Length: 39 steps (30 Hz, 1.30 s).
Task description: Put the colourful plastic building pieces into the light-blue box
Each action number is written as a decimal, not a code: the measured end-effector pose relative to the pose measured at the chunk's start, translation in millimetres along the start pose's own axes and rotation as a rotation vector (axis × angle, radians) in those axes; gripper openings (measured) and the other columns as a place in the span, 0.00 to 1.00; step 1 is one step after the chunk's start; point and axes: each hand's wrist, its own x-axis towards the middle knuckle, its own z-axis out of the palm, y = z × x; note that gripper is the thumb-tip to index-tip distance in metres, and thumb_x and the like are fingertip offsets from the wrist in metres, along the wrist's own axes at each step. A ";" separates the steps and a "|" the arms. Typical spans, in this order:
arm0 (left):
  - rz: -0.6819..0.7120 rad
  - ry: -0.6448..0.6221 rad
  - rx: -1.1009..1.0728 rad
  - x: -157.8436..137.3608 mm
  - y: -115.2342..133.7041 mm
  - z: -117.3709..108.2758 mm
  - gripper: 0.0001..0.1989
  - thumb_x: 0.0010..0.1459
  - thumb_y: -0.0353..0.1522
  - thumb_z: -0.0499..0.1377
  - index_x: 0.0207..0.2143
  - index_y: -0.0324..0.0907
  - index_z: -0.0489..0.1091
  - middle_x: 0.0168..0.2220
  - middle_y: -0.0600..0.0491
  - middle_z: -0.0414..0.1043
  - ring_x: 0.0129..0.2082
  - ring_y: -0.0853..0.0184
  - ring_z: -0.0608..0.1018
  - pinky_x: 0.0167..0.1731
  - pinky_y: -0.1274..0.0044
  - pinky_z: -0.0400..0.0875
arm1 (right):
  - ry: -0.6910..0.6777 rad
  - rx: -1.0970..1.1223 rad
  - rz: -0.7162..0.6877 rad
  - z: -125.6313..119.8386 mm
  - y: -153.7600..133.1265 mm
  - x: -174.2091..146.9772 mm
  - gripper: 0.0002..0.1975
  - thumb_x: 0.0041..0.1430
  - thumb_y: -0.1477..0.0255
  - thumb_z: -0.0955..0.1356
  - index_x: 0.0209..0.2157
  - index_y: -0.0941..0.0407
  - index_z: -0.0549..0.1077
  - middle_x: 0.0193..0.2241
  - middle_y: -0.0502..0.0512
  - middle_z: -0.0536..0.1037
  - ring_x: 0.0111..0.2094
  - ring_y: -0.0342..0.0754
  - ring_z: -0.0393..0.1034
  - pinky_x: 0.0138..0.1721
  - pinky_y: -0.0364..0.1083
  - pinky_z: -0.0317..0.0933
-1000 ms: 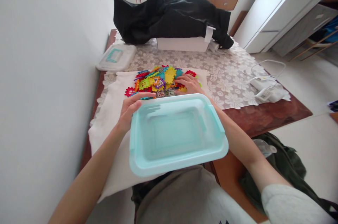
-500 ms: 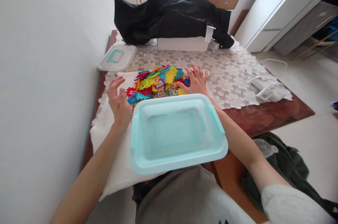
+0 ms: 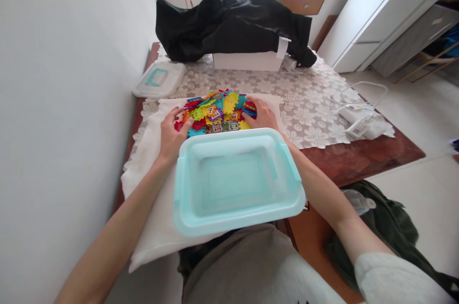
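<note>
Pieces (image 3: 217, 113) heaped on the white cloth (image 3: 159, 220) beyond the turquoise tub (image 3: 236, 179) could scatter if pressed unevenly, as the left hand (image 3: 172, 134) and right hand (image 3: 263, 115) curve half-open round opposite ends, visibly clasping nothing

colourful pieces (image 3: 215, 114) between both hands (image 3: 170, 135)

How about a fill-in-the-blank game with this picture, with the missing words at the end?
1. The left hand and the right hand are on opposite ____ of the pile of colourful pieces.
2. The rim of the pale tub has ____ rounded corners.
3. The hand nearer to the see-through lid is the ____ one.
4. The big cover draped over the white box is coloured ____.

Missing words: sides; four; left; black.
</note>
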 end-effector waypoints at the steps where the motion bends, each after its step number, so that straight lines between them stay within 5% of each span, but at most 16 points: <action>1: -0.011 0.019 0.026 6.6 -0.4 1.3 0.28 0.62 0.45 0.70 0.60 0.42 0.81 0.67 0.39 0.78 0.61 0.48 0.81 0.67 0.57 0.75 | 0.016 0.003 -0.002 -0.8 0.8 0.7 0.26 0.68 0.66 0.74 0.65 0.54 0.77 0.63 0.65 0.84 0.63 0.66 0.77 0.69 0.65 0.70; 5: -0.065 0.110 0.124 28.4 -3.2 7.9 0.23 0.62 0.44 0.68 0.53 0.40 0.83 0.55 0.41 0.84 0.51 0.51 0.82 0.62 0.56 0.76 | 0.063 0.020 -0.018 -3.3 4.4 3.7 0.14 0.69 0.68 0.72 0.53 0.54 0.83 0.53 0.64 0.87 0.55 0.64 0.80 0.63 0.63 0.73; 12: 0.020 0.035 0.027 21.8 -8.9 10.5 0.25 0.66 0.45 0.67 0.59 0.42 0.81 0.66 0.39 0.79 0.67 0.48 0.78 0.74 0.57 0.67 | 0.174 0.144 -0.090 -2.5 7.1 5.1 0.10 0.68 0.70 0.71 0.49 0.51 0.81 0.50 0.60 0.87 0.53 0.60 0.81 0.60 0.59 0.74; 17: -0.035 -0.034 -0.041 15.7 -2.9 8.4 0.27 0.68 0.48 0.64 0.60 0.42 0.80 0.59 0.41 0.84 0.55 0.51 0.85 0.60 0.61 0.79 | 0.201 0.267 -0.200 -0.7 3.2 3.1 0.09 0.71 0.65 0.70 0.47 0.50 0.82 0.46 0.59 0.89 0.50 0.58 0.83 0.58 0.56 0.76; 23: -0.090 -0.029 -0.031 6.2 4.4 2.0 0.27 0.65 0.49 0.65 0.58 0.41 0.80 0.53 0.42 0.85 0.47 0.54 0.85 0.48 0.66 0.81 | 0.184 0.397 -0.094 0.1 -3.3 1.2 0.14 0.67 0.56 0.73 0.47 0.49 0.80 0.46 0.56 0.89 0.48 0.56 0.83 0.56 0.55 0.77; 29: -0.008 -0.063 0.015 -3.2 6.4 -4.4 0.26 0.61 0.45 0.68 0.58 0.43 0.80 0.59 0.42 0.83 0.56 0.52 0.84 0.58 0.63 0.79 | 0.240 0.579 0.010 0.1 -9.7 2.2 0.24 0.65 0.43 0.74 0.44 0.49 0.78 0.43 0.55 0.87 0.45 0.54 0.82 0.54 0.54 0.77; 39: 0.025 -0.060 -0.022 -3.6 8.6 -4.4 0.23 0.63 0.45 0.67 0.57 0.43 0.79 0.61 0.42 0.82 0.59 0.52 0.84 0.60 0.62 0.80 | 0.156 0.764 0.070 1.0 -21.8 1.1 0.34 0.54 0.33 0.77 0.42 0.49 0.78 0.38 0.52 0.83 0.40 0.51 0.79 0.48 0.51 0.78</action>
